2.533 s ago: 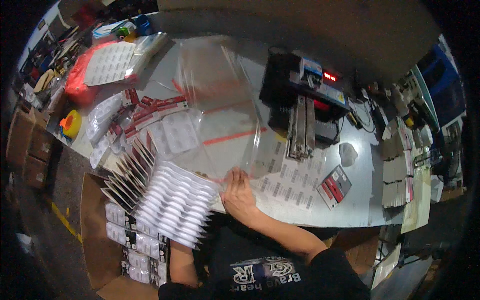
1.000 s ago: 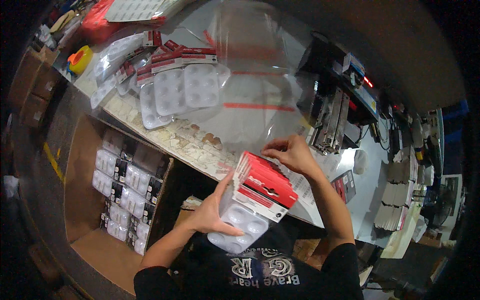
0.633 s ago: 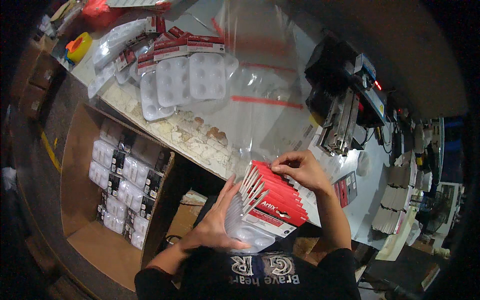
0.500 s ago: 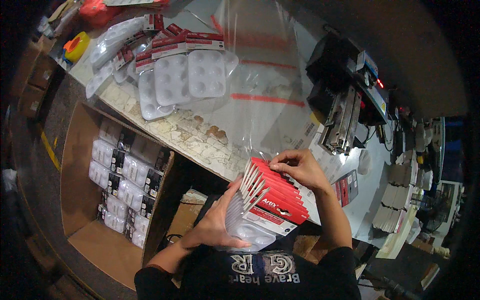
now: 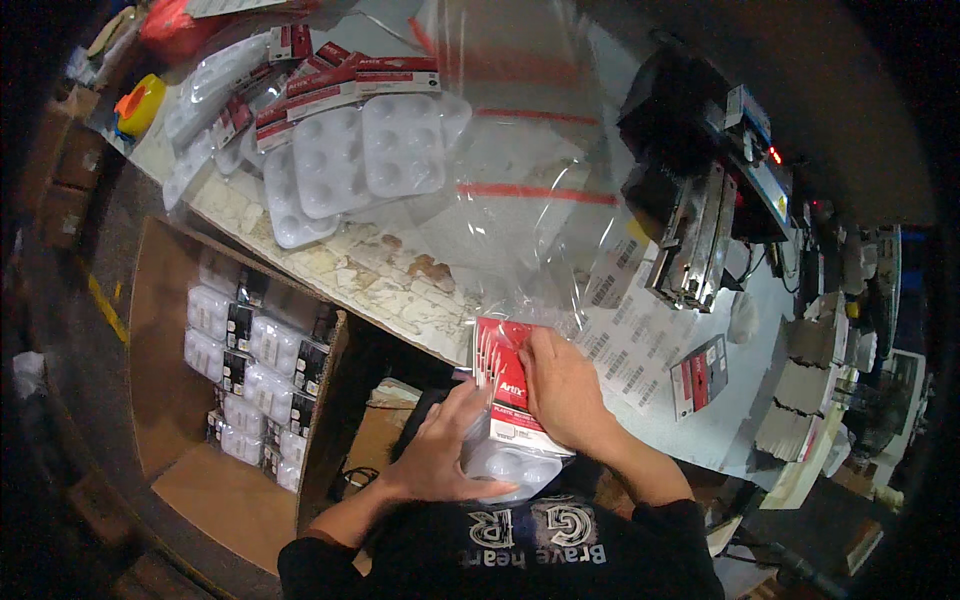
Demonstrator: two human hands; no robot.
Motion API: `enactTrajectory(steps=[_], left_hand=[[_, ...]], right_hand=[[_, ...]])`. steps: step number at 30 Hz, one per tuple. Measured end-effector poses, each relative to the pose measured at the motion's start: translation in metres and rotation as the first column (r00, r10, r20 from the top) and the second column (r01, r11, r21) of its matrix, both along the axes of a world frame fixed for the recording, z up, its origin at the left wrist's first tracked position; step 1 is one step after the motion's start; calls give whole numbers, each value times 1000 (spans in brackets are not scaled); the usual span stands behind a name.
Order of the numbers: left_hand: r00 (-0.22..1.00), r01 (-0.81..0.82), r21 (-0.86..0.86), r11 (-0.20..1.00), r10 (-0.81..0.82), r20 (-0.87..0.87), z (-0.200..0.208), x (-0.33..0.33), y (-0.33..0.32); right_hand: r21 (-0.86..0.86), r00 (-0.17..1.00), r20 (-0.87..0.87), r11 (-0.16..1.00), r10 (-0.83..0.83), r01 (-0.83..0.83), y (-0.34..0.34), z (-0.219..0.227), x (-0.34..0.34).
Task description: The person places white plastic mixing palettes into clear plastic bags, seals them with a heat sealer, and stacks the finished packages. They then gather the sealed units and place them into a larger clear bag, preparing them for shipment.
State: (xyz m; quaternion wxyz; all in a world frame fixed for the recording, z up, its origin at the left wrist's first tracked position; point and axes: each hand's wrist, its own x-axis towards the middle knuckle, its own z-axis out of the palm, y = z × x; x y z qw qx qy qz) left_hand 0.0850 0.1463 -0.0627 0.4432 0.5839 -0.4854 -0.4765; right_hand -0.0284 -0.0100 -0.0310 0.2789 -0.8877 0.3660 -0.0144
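In front of my body I hold a stack of carded paint palettes [image 5: 515, 425], white plastic wells below and red-and-white header cards above. My left hand [image 5: 440, 455] wraps the stack's left side, its thumb across the front of the lowest wells. My right hand [image 5: 565, 390] grips the right edge of the header cards, with the fingers partly hidden behind them. The cards' upper left edges show as a few close layers. Just beyond the stack, a long clear plastic sheet or bag [image 5: 530, 240] lies over the table.
More carded white palettes [image 5: 403, 145] lie heaped at the table's far left. A cardboard box [image 5: 215, 505] of packed palettes stands below left. At right are a sealing machine [image 5: 695, 240], barcode label sheets [image 5: 620, 345], a loose header card [image 5: 698, 378] and stacked cards [image 5: 795, 400].
The fanned header cards have come together into a tighter stack. My right hand has moved down from their top edge to their right side. The view has shifted slightly.
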Motion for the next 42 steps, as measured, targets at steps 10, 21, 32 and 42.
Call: enactTrajectory(steps=[10,21,32,42], left_hand=[[971,55,-105,993,-28,239,-5,0,-4],[988,-143,-35,989,145,46,-5,-13,1],[981,-2,53,999,-9,192,-5,-7,3],[982,-99,50,994,89,164,-5,-11,-4]], right_hand=[[-11,734,676,997,60,-72,1,-21,-13],[-76,823,565,997,60,-20,4,-27,-24],[-347,665,555,865,501,-362,-4,-26,-51],[-393,884,467,898,10,198,-20,-26,-86]])
